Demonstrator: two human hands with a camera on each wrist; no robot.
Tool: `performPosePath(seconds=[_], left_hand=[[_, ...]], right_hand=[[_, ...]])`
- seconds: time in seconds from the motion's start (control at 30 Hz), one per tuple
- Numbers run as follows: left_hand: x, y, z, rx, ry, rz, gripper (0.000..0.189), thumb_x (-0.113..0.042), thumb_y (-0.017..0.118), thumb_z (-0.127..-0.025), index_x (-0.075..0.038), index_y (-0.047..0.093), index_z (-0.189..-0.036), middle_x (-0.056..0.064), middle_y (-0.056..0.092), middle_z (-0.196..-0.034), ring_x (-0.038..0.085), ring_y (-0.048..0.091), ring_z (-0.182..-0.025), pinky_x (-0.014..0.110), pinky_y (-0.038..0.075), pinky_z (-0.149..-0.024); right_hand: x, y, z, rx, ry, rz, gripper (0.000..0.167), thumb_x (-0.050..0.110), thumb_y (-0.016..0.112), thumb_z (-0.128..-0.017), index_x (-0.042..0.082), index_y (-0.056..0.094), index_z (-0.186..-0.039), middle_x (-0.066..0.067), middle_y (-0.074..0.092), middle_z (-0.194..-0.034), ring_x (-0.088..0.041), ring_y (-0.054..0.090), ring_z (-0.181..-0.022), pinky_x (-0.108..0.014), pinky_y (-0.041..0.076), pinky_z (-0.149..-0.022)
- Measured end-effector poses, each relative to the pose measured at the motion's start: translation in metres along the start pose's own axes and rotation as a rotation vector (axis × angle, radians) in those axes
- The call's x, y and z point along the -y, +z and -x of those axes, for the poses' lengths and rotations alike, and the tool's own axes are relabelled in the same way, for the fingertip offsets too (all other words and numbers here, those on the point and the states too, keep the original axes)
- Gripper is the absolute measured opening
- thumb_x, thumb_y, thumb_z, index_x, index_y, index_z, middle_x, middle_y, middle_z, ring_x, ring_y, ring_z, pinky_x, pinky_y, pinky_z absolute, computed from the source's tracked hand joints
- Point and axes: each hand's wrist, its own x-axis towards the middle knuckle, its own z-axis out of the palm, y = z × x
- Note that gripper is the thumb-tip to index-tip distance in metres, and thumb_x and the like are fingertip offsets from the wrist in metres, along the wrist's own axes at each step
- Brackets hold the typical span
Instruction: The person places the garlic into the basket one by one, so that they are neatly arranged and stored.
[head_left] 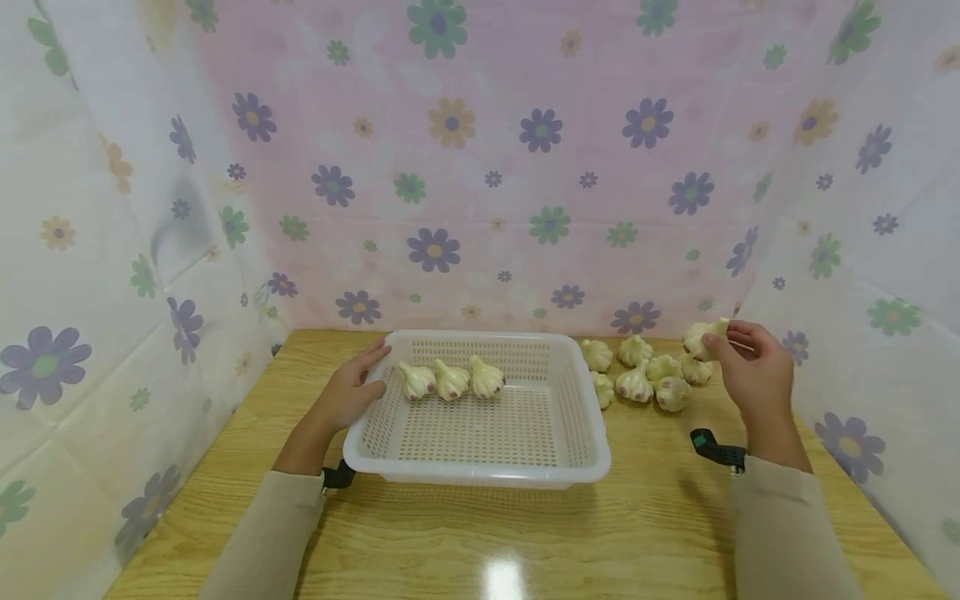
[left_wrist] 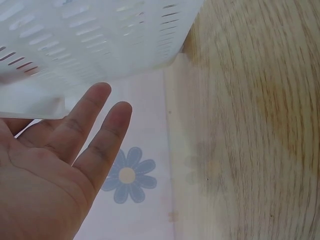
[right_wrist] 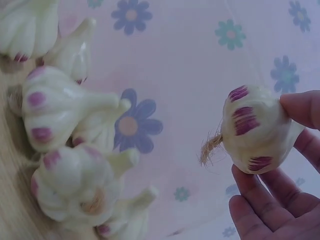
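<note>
A white plastic basket [head_left: 480, 473] with slotted walls stands on the table, and three garlic bulbs [head_left: 452, 381] lie in a row inside, toward its back left. My left hand [head_left: 347, 396] holds the basket's left rim; in the left wrist view two of its fingers [left_wrist: 107, 132] extend along the outside. Beyond the basket's right side, my right hand [head_left: 757, 367] pinches a garlic bulb [right_wrist: 257, 130] between thumb and fingers, raised above the others. The held bulb has purple patches and a tuft of roots. Several more garlic bulbs [head_left: 635, 383] are clustered just left of that hand.
The wooden table [head_left: 420, 542] extends in front of the basket and to both sides. Flower-patterned cloth [head_left: 495, 167] hangs behind and along the left and right. A black wrist mount [head_left: 716, 450] sticks out beside the right wrist.
</note>
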Motion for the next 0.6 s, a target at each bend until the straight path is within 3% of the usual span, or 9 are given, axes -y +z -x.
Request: performPosePath(seconds=[0.13, 0.23, 0.37, 0.6], left_hand=[[0.001, -0.002, 0.001, -0.007, -0.002, -0.017, 0.071, -0.008, 0.054, -0.094, -0.008, 0.034, -0.162, -0.002, 0.014, -0.174, 0.039, 0.023, -0.157, 0.049, 0.055, -0.101], [0.000, -0.002, 0.002, -0.010, -0.003, -0.008, 0.070, -0.008, 0.054, -0.095, -0.008, 0.034, -0.162, -0.002, 0.013, -0.174, 0.040, 0.024, -0.157, 0.051, 0.056, -0.101], [-0.003, -0.002, 0.001, -0.005, -0.008, 0.007, 0.071, -0.009, 0.054, -0.094, -0.007, 0.034, -0.162, -0.002, 0.013, -0.175, 0.040, 0.026, -0.156, 0.052, 0.055, -0.101], [-0.003, 0.002, 0.000, -0.003, -0.017, 0.024, 0.071, -0.009, 0.054, -0.094, -0.008, 0.034, -0.162, -0.004, 0.012, -0.175, 0.039, 0.025, -0.157, 0.050, 0.056, -0.099]], right_hand=[[0.014, 0.008, 0.005, -0.002, -0.040, -0.075, 0.055, 0.051, 0.069, -0.093, 0.022, 0.064, -0.140, 0.020, 0.055, -0.125, -0.004, 0.057, -0.116, -0.009, 0.049, -0.081], [0.026, 0.013, 0.006, -0.001, -0.071, -0.112, 0.053, 0.048, 0.071, -0.093, 0.020, 0.066, -0.137, 0.015, 0.056, -0.133, 0.002, 0.059, -0.109, -0.009, 0.051, -0.081], [0.046, 0.018, 0.006, 0.004, -0.095, -0.152, 0.048, 0.045, 0.073, -0.092, 0.017, 0.070, -0.131, 0.014, 0.056, -0.135, 0.002, 0.061, -0.108, -0.011, 0.052, -0.080], [0.083, 0.033, 0.009, 0.050, -0.156, -0.116, 0.049, 0.049, 0.076, -0.090, 0.017, 0.072, -0.126, 0.017, 0.061, -0.122, -0.006, 0.057, -0.116, -0.015, 0.052, -0.078]])
